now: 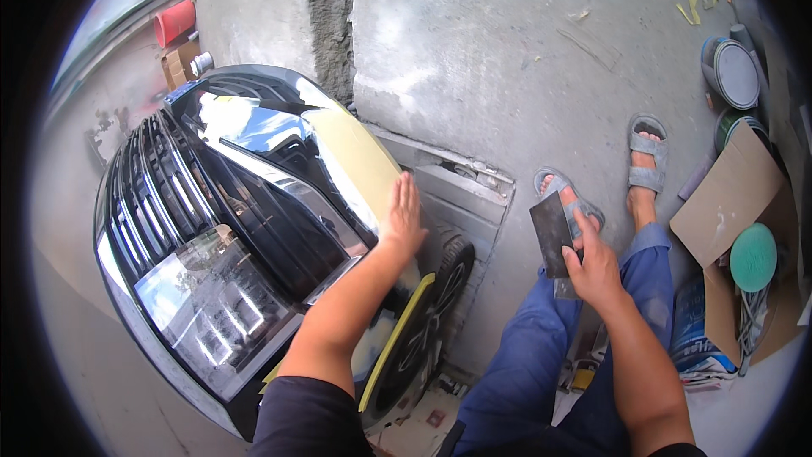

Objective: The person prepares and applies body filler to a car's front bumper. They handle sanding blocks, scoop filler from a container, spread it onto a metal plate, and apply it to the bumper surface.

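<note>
Beside me stands the end of a black car (254,211) with chrome slats and a wheel (448,288). A pale yellow patch (345,152) covers part of its body panel, and yellow tape (393,338) edges the wheel arch. My left hand (397,216) lies on that patch with its fingers extended. On the right, my right hand (592,258) grips a dark, flat rectangular block (550,228), held over my legs and sandalled foot, away from the car.
A cracked concrete floor (507,51) has a recessed metal channel (457,178) beside the car. Paint cans (734,74), an open cardboard box (719,195) and a green round pad (753,257) line the right side. A red bucket (173,23) stands at upper left.
</note>
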`<control>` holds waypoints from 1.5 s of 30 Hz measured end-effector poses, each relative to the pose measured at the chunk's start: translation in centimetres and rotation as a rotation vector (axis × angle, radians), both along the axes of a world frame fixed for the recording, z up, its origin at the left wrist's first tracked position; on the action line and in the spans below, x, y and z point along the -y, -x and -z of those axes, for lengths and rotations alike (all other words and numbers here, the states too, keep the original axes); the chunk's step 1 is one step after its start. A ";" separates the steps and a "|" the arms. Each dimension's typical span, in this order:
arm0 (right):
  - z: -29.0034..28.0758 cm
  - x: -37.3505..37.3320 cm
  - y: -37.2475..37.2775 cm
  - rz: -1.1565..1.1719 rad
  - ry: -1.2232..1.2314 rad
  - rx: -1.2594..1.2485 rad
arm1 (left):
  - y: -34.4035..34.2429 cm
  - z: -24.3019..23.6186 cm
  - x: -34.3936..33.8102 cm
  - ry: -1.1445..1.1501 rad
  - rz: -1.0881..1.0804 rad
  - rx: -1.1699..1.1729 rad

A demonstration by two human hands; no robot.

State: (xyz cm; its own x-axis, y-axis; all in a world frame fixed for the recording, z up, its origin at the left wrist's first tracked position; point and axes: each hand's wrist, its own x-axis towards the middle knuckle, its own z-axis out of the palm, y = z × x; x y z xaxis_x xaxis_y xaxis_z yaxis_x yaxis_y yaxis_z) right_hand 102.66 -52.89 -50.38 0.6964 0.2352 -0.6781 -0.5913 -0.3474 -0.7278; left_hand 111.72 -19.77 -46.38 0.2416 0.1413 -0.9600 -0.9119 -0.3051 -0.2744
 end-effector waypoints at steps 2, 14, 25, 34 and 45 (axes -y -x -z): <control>0.0 0.0 -0.2 0.011 0.006 0.020 | 2.8 -0.9 0.1 0.018 0.024 -0.063; -2.7 1.8 -4.1 -0.107 -0.198 0.046 | 7.4 -7.4 6.5 0.327 -1.716 -0.063; -3.4 -0.6 -9.5 -0.010 -0.199 0.061 | 5.1 -7.1 14.5 0.696 -3.016 0.951; 0.7 -10.5 -16.0 0.037 -0.124 0.336 | 12.9 -7.0 13.8 0.822 -1.566 0.621; 2.7 -28.6 -18.2 0.723 -0.960 -0.449 | 10.2 -5.6 9.8 0.636 -1.742 0.335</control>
